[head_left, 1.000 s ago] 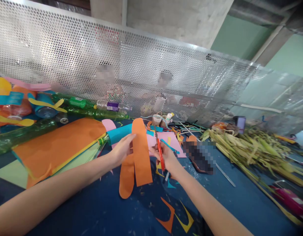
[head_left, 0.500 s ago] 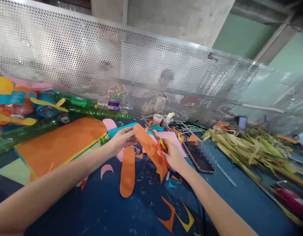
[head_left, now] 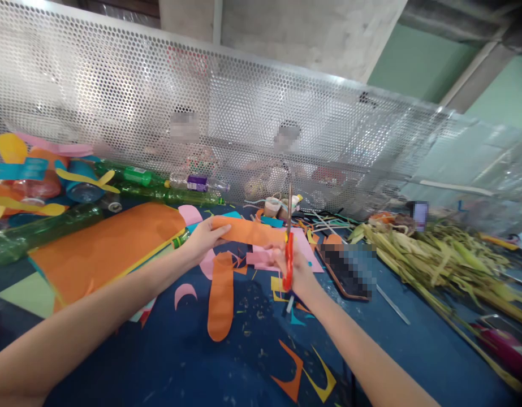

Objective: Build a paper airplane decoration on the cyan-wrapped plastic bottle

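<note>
- With the fingers of the left hand point(head_left: 203, 243), clamping one end of the orange strip point(head_left: 249, 231), thumb on top.
- Over in the right hand point(head_left: 300, 272), wrapped around the red handles of the scissors point(head_left: 288, 267), with blades pointing up. Near the strip's other end, too, but too blurred to tell whether pinching.
- Held up above the blue table point(head_left: 159, 362), spanning roughly from hand to hand, partly in front of the pink sheet point(head_left: 310, 251).
- Looks thin and very light, probably card or thin foam; should bend easily and droop from one end.
- Hardly likely to slip, but could crease under a hard squeeze.
- Best taken flat near the ends, thumb above and fingers beneath, clear of the blades.
- Below, see a rounded orange cutout point(head_left: 220, 302) lying flat: likely just as floppy, easiest lifted by an edge.
</note>
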Available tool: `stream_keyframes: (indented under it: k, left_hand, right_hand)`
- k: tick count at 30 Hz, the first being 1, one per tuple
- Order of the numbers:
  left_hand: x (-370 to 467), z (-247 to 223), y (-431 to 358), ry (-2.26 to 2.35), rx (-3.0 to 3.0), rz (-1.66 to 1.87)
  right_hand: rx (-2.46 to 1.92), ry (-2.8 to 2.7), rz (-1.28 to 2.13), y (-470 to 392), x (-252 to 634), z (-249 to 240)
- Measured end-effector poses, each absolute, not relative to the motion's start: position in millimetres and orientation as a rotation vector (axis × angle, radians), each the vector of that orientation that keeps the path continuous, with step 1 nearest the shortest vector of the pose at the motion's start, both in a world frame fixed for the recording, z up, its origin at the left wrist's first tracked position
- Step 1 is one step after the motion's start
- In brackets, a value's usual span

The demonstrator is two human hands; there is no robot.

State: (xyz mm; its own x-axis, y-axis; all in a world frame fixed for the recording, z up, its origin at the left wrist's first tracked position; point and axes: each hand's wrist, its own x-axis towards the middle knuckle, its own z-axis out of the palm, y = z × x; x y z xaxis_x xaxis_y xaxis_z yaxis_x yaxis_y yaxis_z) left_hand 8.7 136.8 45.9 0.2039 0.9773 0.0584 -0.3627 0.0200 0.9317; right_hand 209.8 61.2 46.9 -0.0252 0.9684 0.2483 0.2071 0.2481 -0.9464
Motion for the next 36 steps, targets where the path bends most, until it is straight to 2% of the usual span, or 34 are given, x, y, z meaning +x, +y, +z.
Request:
stream_keyframes:
  k: [4, 9, 19, 36]
  left_hand:
    - [10.3, 42.3, 136.6, 0.825, 1.003, 1.294]
    - [7.9, 39.8, 143.1, 0.877, 0.923, 1.383]
    - [11.0, 42.7, 139.7, 0.792, 0.882, 1.445]
    - [28.4, 49.5, 107.5, 0.719, 0.867, 1.413]
  right_hand:
    - [-1.143, -1.354, 1.535, 42.8, 185.8, 42.4]
    - [-1.198, -1.242, 1.832, 24.8, 178.3, 46.4]
    - [-1.249, -1.283, 1.818, 25.8, 182.3, 51.9]
    - [-1.328, -1.412, 1.542, 26.6, 180.2, 47.7]
